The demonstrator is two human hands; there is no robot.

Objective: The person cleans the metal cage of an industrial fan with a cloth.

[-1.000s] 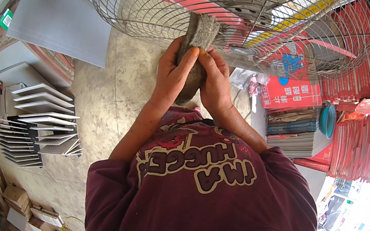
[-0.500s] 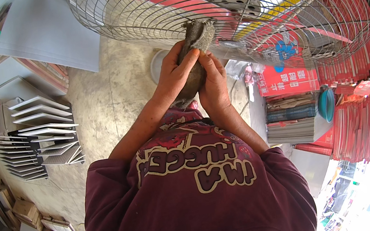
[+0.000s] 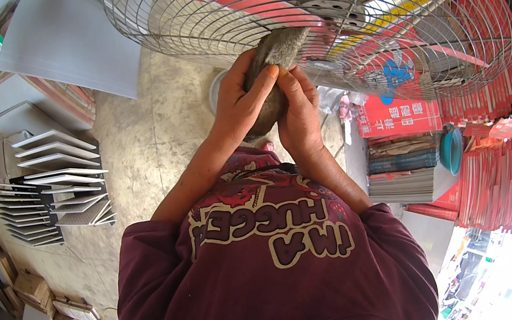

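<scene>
Between my hands is a dirty grey-brown rag, folded into a thick pad with a fuzzy surface. My left hand wraps its left side, while my right hand grips the right side. Both thumbs press together on the near face of the cloth. Directly beyond stands a large fan with a round wire cage and red blades. The rag's upper end overlaps the cage in this view; whether it touches the wires I cannot tell. Fingers behind the cloth are hidden.
At left, a rack of pale sample tiles stands on the concrete floor. A large grey panel leans at the back left. Red boxes, stacked sheets and a teal basin crowd the right. Cardboard boxes sit lower left.
The rag has been turned and refolded in my fingers, so a broader grey face shows and its top tilts farther right. Both hands keep hold of it, almost in place.
</scene>
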